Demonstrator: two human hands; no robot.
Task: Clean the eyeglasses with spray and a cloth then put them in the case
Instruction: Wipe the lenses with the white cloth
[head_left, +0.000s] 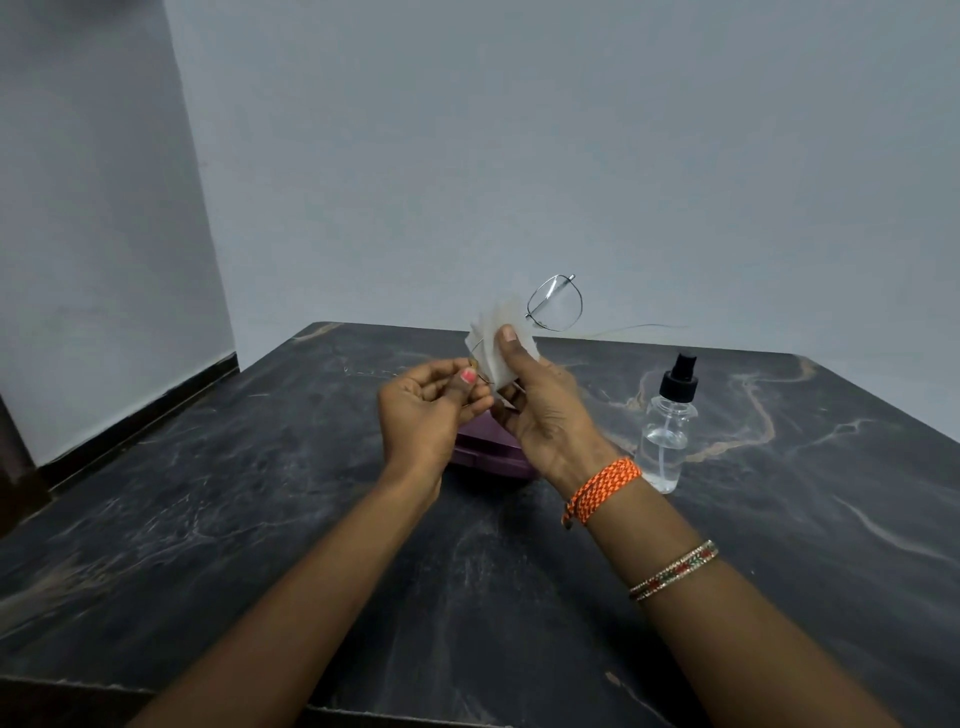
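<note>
The eyeglasses (554, 303) are pinched by the left hand (431, 410); the cloth (498, 343) is pinched over one lens by the right hand (540, 410), above the table (260, 519) centre, well clear of its edges.

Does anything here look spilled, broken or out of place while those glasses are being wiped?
Nothing stands out. The spray bottle stands upright on the table with no puddle around it. The glasses look whole, held by the left hand while the right hand presses the cloth on one lens. The purple case lies beneath the hands.
</note>
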